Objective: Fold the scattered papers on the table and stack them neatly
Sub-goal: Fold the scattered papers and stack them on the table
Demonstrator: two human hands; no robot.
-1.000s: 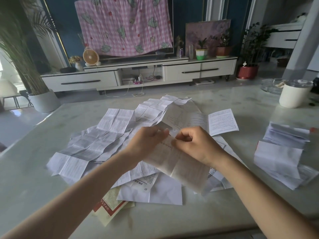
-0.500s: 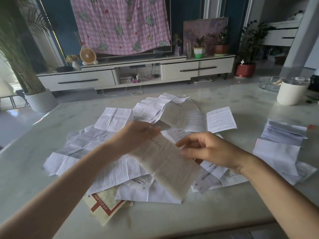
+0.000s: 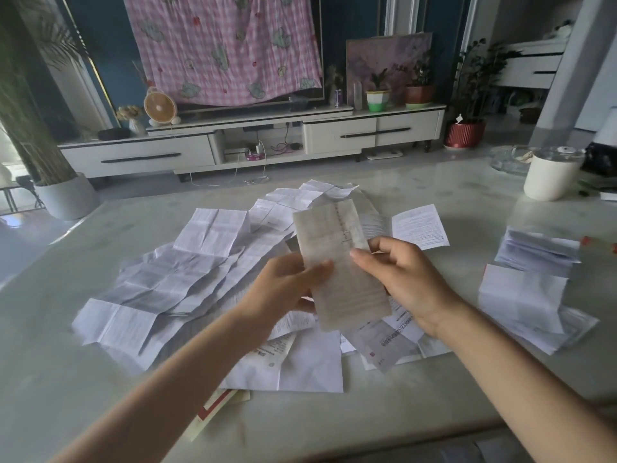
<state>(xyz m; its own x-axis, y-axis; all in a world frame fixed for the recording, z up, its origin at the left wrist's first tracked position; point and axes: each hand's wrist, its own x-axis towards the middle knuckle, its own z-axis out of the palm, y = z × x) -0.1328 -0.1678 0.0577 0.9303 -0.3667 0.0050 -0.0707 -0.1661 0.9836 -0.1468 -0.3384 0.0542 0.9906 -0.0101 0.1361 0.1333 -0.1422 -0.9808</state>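
- At the near edge of the pale desk [image 3: 50, 345], a red-and-cream leaflet [image 3: 213, 407] pokes out from under a plain white sheet [image 3: 310, 365].
- 2 bare forearms come in from the bottom corners and meet over the middle of the desk.
- The left grip [image 3: 283, 290] pinches a folded paper strip [image 3: 337, 262] at its left edge, with the thumb on the front face and the fingers behind.
- The right grip [image 3: 404, 279] pinches the same strip at its right edge, thumb in front and fingers curled behind.
- The strip is long and narrow, held off the desk above the scattered papers [image 3: 187, 275]. Its top end tilts away from the person, and faint print shows on it.
- The scattered papers lie creased and overlapping, mostly left of and under the hands. 1 open printed leaflet [image 3: 419, 225] lies just beyond the right grip.
- To the right, well apart from that spread, sits a stack of folded papers [image 3: 537, 252]. Larger folded sheets [image 3: 524, 295] lie nearer, in front of it.
- At the far right of the desk stands a white cylindrical container [image 3: 547, 178] with a clear lid.
- Beyond the desk, a low white TV cabinet [image 3: 140, 157] carries a small round fan [image 3: 159, 106] and potted plants [image 3: 379, 95].
- A pink checked cloth [image 3: 220, 45] hangs above the cabinet, and a red plant pot [image 3: 465, 133] stands on the floor at its right end.
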